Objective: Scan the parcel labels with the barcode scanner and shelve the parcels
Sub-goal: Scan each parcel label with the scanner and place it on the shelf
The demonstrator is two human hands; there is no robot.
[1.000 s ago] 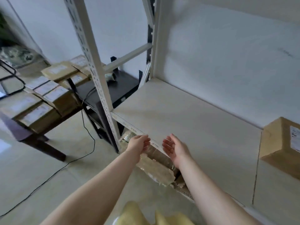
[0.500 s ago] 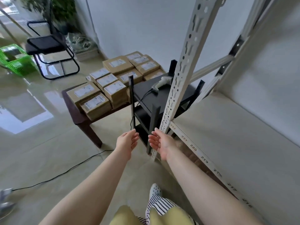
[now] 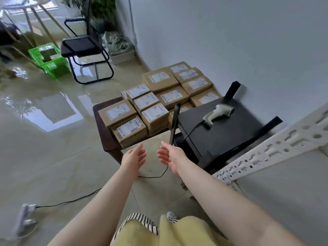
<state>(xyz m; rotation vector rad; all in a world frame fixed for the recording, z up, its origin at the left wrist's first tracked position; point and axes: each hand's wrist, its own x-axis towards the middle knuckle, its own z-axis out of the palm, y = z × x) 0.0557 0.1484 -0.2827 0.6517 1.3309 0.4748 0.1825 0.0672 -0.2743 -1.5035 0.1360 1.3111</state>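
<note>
While palms face inward, hands [image 3: 152,158] extend empty toward parcels [image 3: 150,102].

Matt brown cardboard parcels [image 3: 156,103] with white paper labels; glossy floor [image 3: 44,139]; smooth plastic scanner [image 3: 217,113].

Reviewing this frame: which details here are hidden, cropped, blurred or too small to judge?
- Parcel labels, head view: print too small to read.
- Parcels behind the black stand: partly hidden by its post and top.
- Scanner cable: far end passes out of sight below the stand.
- Shelf upright: cut off by the right edge; shelves unseen.
- Object at the lower left floor: motion-blurred.
</note>
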